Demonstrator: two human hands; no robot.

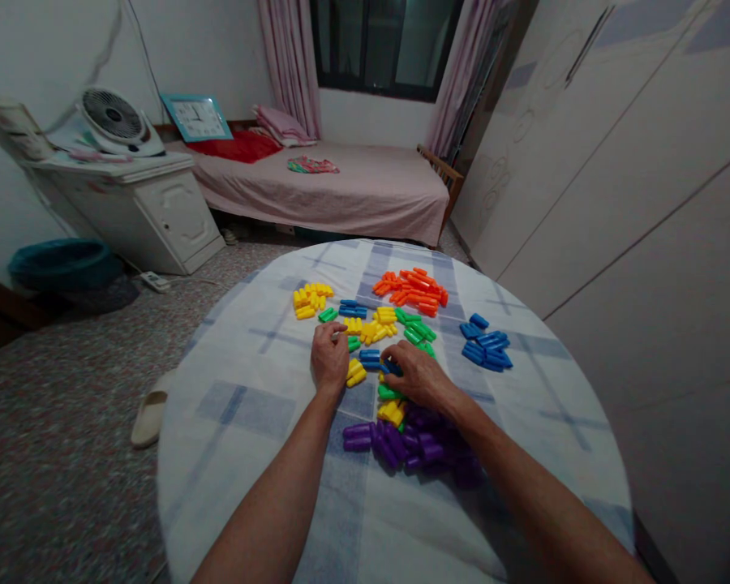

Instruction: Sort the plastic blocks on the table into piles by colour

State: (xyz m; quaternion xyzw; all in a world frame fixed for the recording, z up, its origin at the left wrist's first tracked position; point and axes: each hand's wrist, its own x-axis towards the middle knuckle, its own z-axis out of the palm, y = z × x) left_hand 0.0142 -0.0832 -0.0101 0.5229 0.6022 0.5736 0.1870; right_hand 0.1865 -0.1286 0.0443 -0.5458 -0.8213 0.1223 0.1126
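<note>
My left hand (330, 358) rests on the table at the left edge of a mixed group of small plastic pieces. Its fingers are curled beside a green piece (354, 344) and yellow pieces (356, 372); whatever is in them is hidden. On the right, my right hand (419, 375) reaches in with bent fingers closed on a blue plastic piece (393, 367). Below those fingers lie green pieces (389, 392) and yellow pieces (392, 412). Another blue pair (370, 359) sits between the hands. Purple pieces (395, 444) are heaped partly under my right forearm.
Orange pieces (410, 289) form a pile at the back, with yellow pieces (311, 298) to the left and blue pieces (487, 344) to the right. A checked cloth covers the round table (237, 462). Beyond stand a bed (365, 191) and a cabinet with a fan (114, 118).
</note>
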